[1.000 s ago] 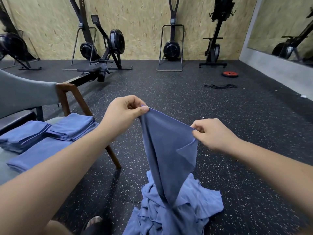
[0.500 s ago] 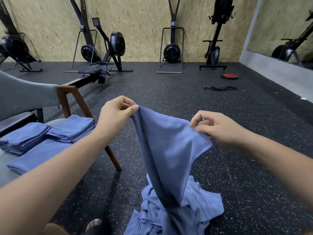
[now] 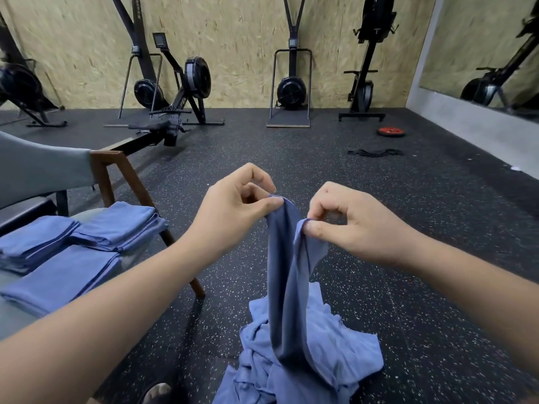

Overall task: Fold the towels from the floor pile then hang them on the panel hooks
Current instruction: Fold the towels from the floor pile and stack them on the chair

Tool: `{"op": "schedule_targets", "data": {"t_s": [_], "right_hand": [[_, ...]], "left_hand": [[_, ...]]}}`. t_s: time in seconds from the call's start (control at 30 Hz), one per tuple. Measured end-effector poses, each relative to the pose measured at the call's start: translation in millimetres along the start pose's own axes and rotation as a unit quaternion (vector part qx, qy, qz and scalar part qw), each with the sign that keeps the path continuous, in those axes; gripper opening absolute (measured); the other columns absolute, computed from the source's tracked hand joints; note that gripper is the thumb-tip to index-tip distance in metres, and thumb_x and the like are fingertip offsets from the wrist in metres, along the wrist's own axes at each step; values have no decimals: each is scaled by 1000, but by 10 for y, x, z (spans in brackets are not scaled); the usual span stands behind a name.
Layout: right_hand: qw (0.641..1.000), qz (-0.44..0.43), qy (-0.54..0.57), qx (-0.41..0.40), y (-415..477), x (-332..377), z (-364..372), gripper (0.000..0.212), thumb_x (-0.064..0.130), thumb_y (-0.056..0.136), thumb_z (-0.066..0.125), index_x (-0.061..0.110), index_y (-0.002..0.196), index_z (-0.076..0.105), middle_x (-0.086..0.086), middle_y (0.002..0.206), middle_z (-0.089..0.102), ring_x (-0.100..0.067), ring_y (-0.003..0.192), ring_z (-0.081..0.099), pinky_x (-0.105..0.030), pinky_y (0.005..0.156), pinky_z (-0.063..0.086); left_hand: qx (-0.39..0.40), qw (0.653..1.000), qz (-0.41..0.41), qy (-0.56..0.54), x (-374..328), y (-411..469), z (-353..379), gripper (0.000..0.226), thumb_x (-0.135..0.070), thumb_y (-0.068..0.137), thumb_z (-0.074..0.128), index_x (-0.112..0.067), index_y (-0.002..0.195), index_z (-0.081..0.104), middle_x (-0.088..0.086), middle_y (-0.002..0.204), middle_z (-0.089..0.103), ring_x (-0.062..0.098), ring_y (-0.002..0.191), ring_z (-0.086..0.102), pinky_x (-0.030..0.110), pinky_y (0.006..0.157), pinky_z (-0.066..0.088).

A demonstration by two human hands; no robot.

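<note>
Thumb and forefinger of the left hand (image 3: 233,211) pinched the top edge of a blue towel (image 3: 287,287), with the other fingers curled in loosely above them. The right hand (image 3: 355,225) did the same, thumb and forefinger nipping a second spot on that edge and the rest of the fingers curled. The two pinch points were near each other but apart, with a short hump of cloth between them. From there the towel hung straight down in a narrow bunched strip, its lower end running into the floor pile (image 3: 320,354), a rumpled heap of the same blue cloth lying just in front of the person. Both bare forearms reached in from the lower corners. A sandalled foot (image 3: 159,392) showed at the bottom edge, left of the pile. To the left stood a chair (image 3: 116,176) with wooden legs, and folded towels (image 3: 116,225) lay in three flat stacks on its seat. The speckled black floor (image 3: 437,258) spread all round. Well beyond the hands lay a red weight plate (image 3: 390,131) and a black band (image 3: 376,153), and a rowing machine (image 3: 186,91) and other gym machines stood along the chipboard wall (image 3: 239,39).
</note>
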State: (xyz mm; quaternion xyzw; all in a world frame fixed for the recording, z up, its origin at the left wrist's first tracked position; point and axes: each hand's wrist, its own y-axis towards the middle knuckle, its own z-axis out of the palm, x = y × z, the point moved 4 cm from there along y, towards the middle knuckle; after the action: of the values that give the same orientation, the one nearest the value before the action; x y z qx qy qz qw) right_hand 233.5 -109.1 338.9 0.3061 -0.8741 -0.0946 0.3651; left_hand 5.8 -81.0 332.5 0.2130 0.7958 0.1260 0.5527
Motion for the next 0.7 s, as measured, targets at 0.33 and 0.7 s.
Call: {"op": "schedule_targets", "data": {"t_s": [0.33, 0.7], "right_hand": [[993, 45, 81, -79, 20, -2, -38, 18, 22, 103, 70, 18, 87, 64, 1, 57, 45, -10, 57, 39, -34, 56, 35], [986, 52, 113, -109, 34, -18, 0, 23, 27, 103, 70, 20, 82, 63, 1, 70, 63, -9, 65, 50, -36, 63, 42]], "left_hand": [[29, 998, 49, 13, -276, -90, 146, 8, -14, 94, 80, -22, 93, 77, 2, 76, 74, 33, 73, 65, 44, 71, 53], [14, 999, 46, 8, -321, -137, 188, 17, -27, 84, 92, -23, 92, 79, -7, 79, 72, 13, 72, 64, 31, 69, 54]]}}
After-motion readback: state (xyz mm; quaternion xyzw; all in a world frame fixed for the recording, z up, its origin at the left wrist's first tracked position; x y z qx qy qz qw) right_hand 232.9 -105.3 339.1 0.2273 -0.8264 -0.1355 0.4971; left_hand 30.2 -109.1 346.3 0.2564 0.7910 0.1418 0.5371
